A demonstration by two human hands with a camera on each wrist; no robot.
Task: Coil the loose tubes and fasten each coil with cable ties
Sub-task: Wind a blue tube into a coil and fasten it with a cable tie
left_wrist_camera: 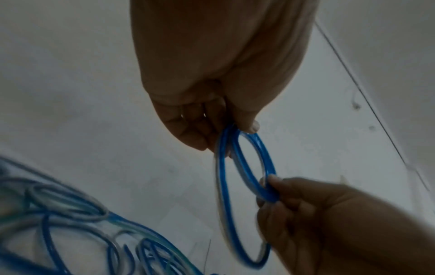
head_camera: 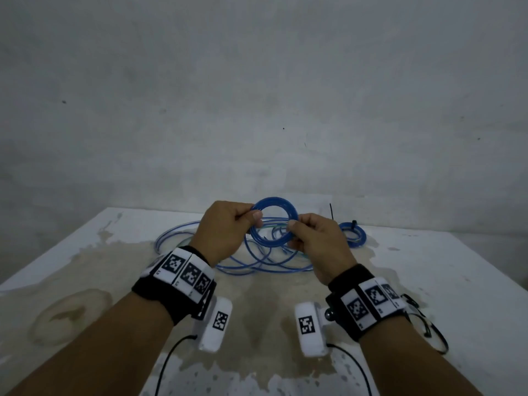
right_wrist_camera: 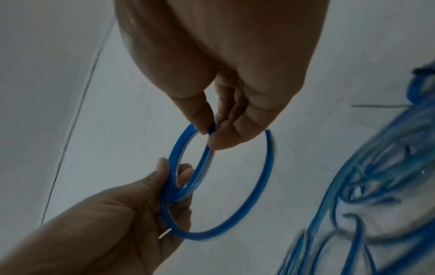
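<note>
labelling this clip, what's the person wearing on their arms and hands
Bare forearms, no sleeves or gloves. Each wrist has a black band carrying white blocks printed with black square markers. A white marked camera pod hangs under each wrist, trailing a thin black cable.

My left hand [left_wrist_camera: 212, 78] pinches the top of a small coil of translucent blue plastic tubing [left_wrist_camera: 244, 186]; my right hand [left_wrist_camera: 329, 223] pinches its right side. Loose blue tubes [left_wrist_camera: 70, 232] lie tangled at lower left on the white table [left_wrist_camera: 94, 111].
</note>
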